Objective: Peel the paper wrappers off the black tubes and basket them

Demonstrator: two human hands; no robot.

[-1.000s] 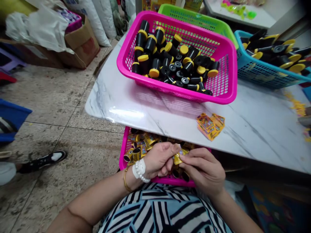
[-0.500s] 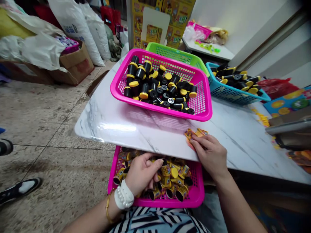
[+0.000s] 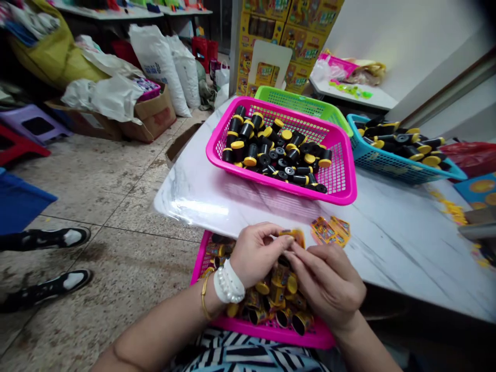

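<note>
My left hand (image 3: 256, 252) and my right hand (image 3: 326, 281) meet over a pink basket (image 3: 271, 328) on my lap. Together they pinch a small yellow sticker (image 3: 293, 237) between their fingertips; whether a tube is also in them is hidden. The lap basket holds several black tubes wrapped in yellow labels. A small pile of yellow stickers (image 3: 330, 231) lies on the marble table (image 3: 391, 243) just beyond my right hand. Farther back a second pink basket (image 3: 344, 178) holds several bare black tubes with yellow caps.
A green basket (image 3: 298, 100) and a blue basket (image 3: 391, 165) of black-and-yellow parts stand at the table's back. Yellow cartons (image 3: 287, 41), sacks and a cardboard box (image 3: 153, 111) crowd the floor. Another person's shoes (image 3: 64, 237) are at the left.
My right hand left the sticker pile on the table and came back with a sticker to my left hand, which lifted from the lap basket. The camera shifted.
</note>
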